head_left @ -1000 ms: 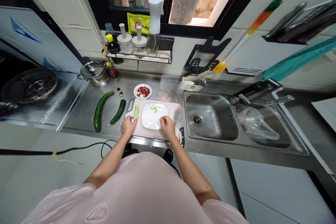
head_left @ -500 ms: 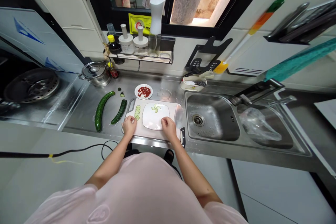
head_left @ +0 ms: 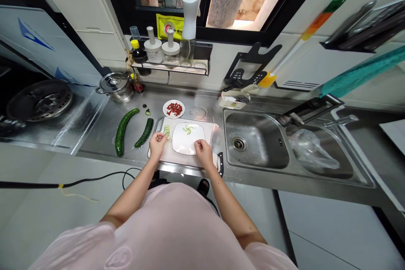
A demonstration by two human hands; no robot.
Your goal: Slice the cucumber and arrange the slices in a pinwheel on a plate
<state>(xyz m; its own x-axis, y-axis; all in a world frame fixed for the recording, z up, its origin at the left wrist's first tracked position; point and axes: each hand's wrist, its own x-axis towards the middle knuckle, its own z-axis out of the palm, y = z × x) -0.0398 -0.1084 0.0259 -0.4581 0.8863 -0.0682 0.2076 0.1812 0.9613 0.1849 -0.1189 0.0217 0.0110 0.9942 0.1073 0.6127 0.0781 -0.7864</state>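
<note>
A white square plate [head_left: 182, 145] sits on a pale cutting board [head_left: 177, 159], with several cucumber slices [head_left: 188, 129] fanned near its far edge. To the plate's left, more cucumber slices [head_left: 166, 128] lie in an overlapping row on the board. My left hand [head_left: 157, 145] is at the near end of that row, its thumb and fingers pinched on a cucumber slice. Over the plate's right side, my right hand [head_left: 204, 152] is closed in a pinch; what its fingers hold, if anything, is hidden. A knife handle [head_left: 220, 163] shows at the board's right end.
Left of the board lie a whole cucumber [head_left: 122, 132], a cut cucumber [head_left: 144, 133] and small end pieces [head_left: 147, 112]. A plate of chopped red pieces [head_left: 174, 109] is behind the board. A lidded pot [head_left: 115, 87] stands back left; the sink [head_left: 256, 141] is at right.
My left hand has moved slightly forward and to the right, its fingertips now at the near slices of the row. My right hand stays over the plate's right side.
</note>
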